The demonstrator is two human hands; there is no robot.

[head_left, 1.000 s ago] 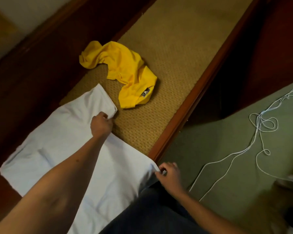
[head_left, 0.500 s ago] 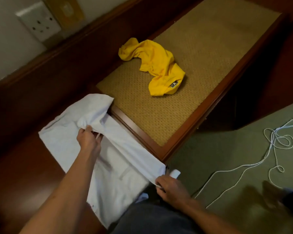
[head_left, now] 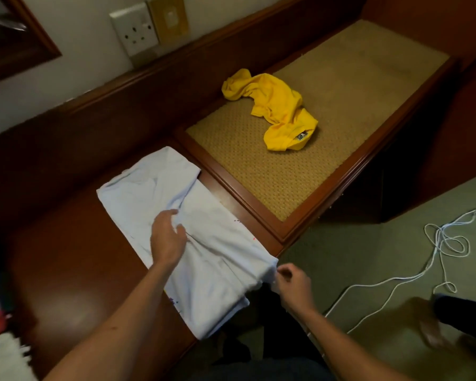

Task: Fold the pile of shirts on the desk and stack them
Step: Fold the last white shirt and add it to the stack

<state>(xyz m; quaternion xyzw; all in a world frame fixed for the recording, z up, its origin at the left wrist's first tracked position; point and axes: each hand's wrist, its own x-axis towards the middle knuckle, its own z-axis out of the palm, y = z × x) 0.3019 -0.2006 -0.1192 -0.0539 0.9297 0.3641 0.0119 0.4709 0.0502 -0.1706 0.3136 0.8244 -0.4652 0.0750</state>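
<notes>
Folding at the counter [head_left: 74, 273] — my hands on the white shirt [head_left: 204, 243].
Left grip [head_left: 166, 237] spread flat on cloth; right grip [head_left: 289, 281] pinching its corner — yellow shirt [head_left: 275, 105] crumpled apart.

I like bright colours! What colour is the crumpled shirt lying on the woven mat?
Yellow. The shirt shows best in the head view.

white shirt [head_left: 204, 235] on wooden desk [head_left: 74, 270]
</notes>
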